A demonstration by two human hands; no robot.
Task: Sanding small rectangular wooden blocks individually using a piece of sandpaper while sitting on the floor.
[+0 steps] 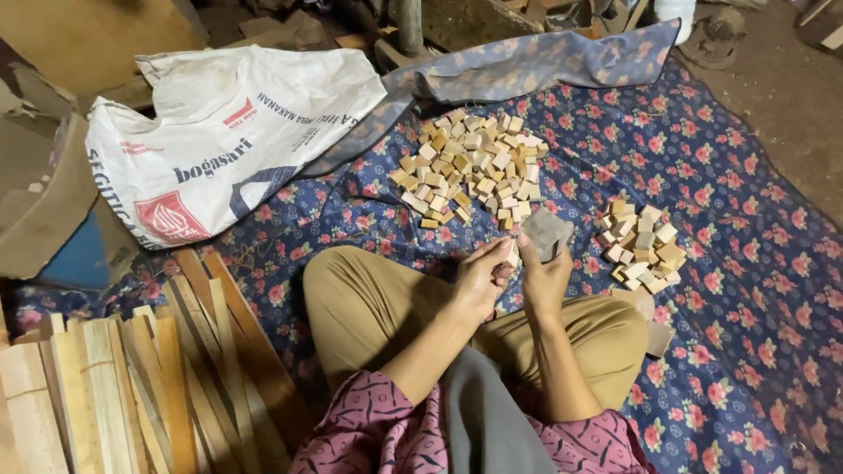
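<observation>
Head view, looking down: a person sits cross-legged on a blue flowered cloth (720, 290), knees in tan trousers, and both hands meet just past the lap. The left hand (481, 279) has its fingers curled around a small wooden block (510, 254), pinching it near the fingertips. The right hand (543, 279) grips a grey piece of sandpaper (547, 233), thumb and fingers closed on its lower edge, the sheet sticking up above the hand. Block and sandpaper sit right beside each other, and whether they actually touch I can't tell from here.

Straight ahead on the cloth lies a big pile of small wooden blocks (470, 167), pale and tan, spread loosely. Off to the right, well apart from it, sits a smaller pile of blocks (643, 244), near the right hand. A flat brown piece (654, 329) lies by the right knee.

To the left, a white printed sack (228, 132) lies slumped on the edge of the cloth. At bottom left, a stack of long wooden slats (132, 386) fans out on the floor beside the left knee. A cardboard box (44, 202) stands at the far left.
</observation>
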